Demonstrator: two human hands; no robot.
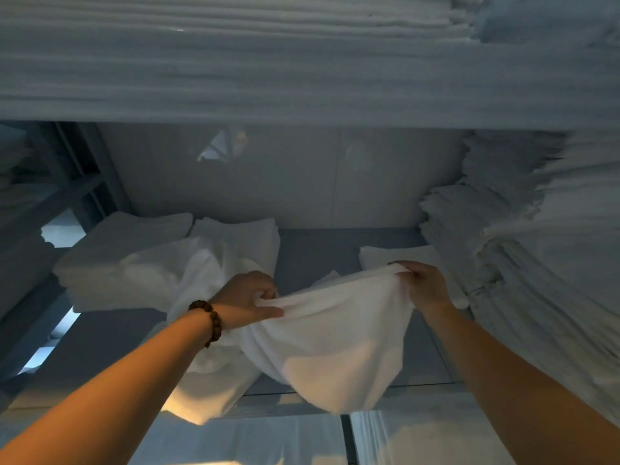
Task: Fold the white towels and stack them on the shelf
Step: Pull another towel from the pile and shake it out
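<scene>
Head view, the only one:
- Left hand (248, 298) pinches one end of the towel (332, 333), with fingers (268, 293) and thumb curled round a bunched edge. There is a bead bracelet (210, 319) on that wrist.
- Right hand (425, 286) pinches the other end, fingers (404, 269) curled over the top edge.
- The towel is stretched between the hands above the shelf (322, 250). Its middle sags in a loose belly past the shelf's front edge. It's opened out, with no fold in it that I can see.
- Done, by the look of it: two low folded stacks at back left (124, 253) (245, 234), one flat folded piece (392, 255) just behind the right hand, a tall pile (536, 250) at far right, and more folded linen on the level above (235, 62).
- Left to do: the towel in hand needs folding and placing. A second loose towel (204, 380) lies crumpled under the left forearm and hangs over the front edge, unfolded.
- My read: mid-task, at the start of one towel's fold. The bare middle of the shelf, or the flat piece at right, looks like the likely drop spot. I can't tell if there are more loose towels out of frame.
</scene>
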